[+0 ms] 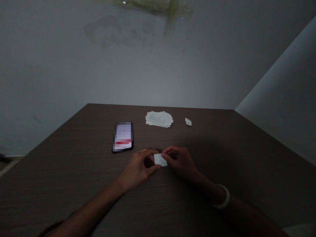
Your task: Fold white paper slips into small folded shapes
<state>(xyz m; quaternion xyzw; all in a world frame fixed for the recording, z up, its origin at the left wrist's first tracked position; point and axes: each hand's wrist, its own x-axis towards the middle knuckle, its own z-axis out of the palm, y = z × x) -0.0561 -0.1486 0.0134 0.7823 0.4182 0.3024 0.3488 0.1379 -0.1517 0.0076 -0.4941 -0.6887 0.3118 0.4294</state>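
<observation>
A small piece of printed paper (160,160) is held low over the dark table, between my two hands. My left hand (139,166) grips its left side, thumb at the near edge and fingers at the far edge. With thumb and index finger, my right hand (181,163) pinches the paper's upper right corner. Beyond the hands lies a loose stack of printed paper slips (159,119). To the right of that stack, a small folded piece of paper (188,121) rests by itself.
A phone (122,136) with a lit, blurred screen lies left of the hands on the brown table (74,144). A grey stained wall (158,72) rises behind the table's far edge. A pale bracelet (223,197) circles my right wrist.
</observation>
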